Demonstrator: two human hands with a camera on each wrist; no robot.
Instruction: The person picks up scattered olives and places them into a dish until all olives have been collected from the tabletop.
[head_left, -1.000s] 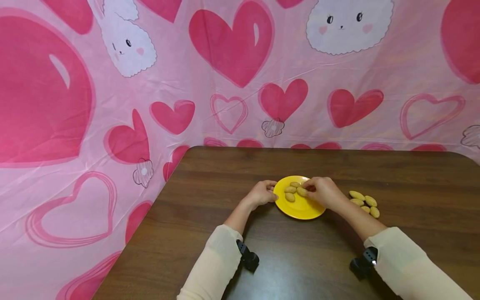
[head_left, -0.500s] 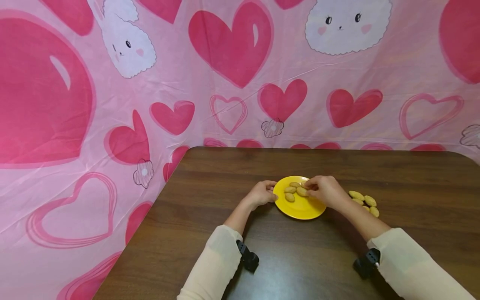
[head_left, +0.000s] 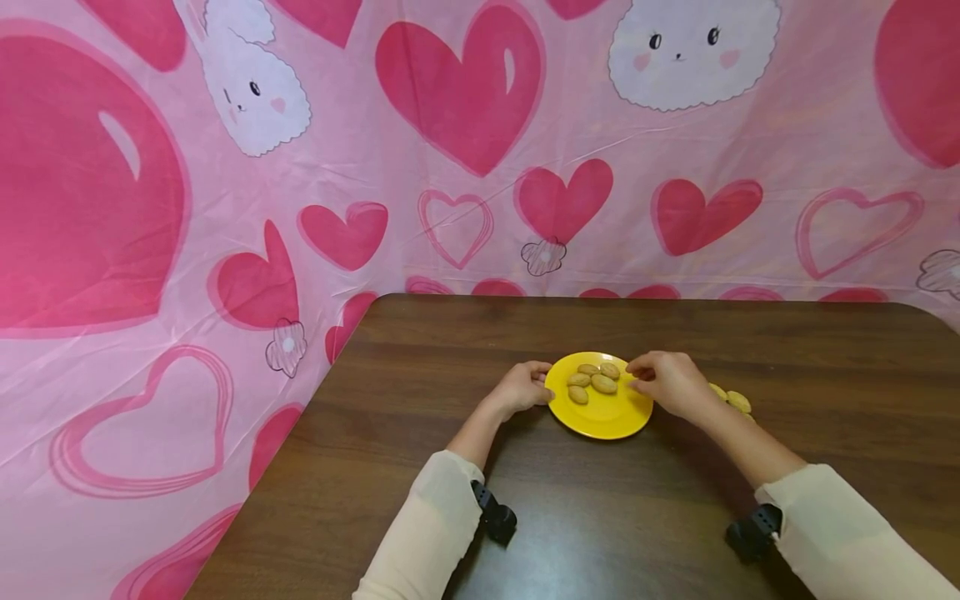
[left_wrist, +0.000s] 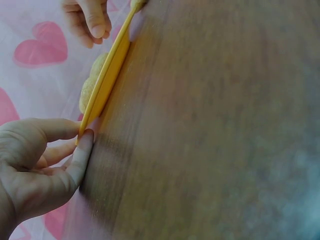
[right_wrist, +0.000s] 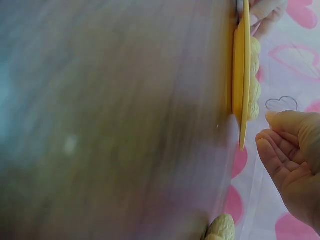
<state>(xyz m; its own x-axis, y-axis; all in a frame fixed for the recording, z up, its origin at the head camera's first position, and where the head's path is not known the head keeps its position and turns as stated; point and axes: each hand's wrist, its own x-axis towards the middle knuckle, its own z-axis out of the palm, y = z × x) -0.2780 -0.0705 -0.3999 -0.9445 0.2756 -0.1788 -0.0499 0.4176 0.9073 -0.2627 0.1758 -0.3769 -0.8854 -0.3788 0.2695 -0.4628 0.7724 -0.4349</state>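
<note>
Pulled back from the food, a person's right hand (head_left: 670,383) has moved to the near right rim of a round, smooth yellow plate (head_left: 600,422), uncovering an oval piece its fingertips touched half a second earlier. It holds nothing, thumb and loosely bent fingers slightly apart. The left hand (head_left: 519,389) pinches the plate's left rim. Five wrinkled, tan-yellow oval pieces (head_left: 604,384) sit bunched toward the plate's far left. More tan-yellow ovals (head_left: 738,402) lie on the dark wood-grain tabletop (head_left: 450,350) to the right, partly hidden by the right forearm. Black wrist cameras (head_left: 753,533) are strapped over cream sleeves (head_left: 420,525). Behind, a creased pink sheet (head_left: 352,133) carries printed hearts, flowers and white rabbit-like faces.
</note>
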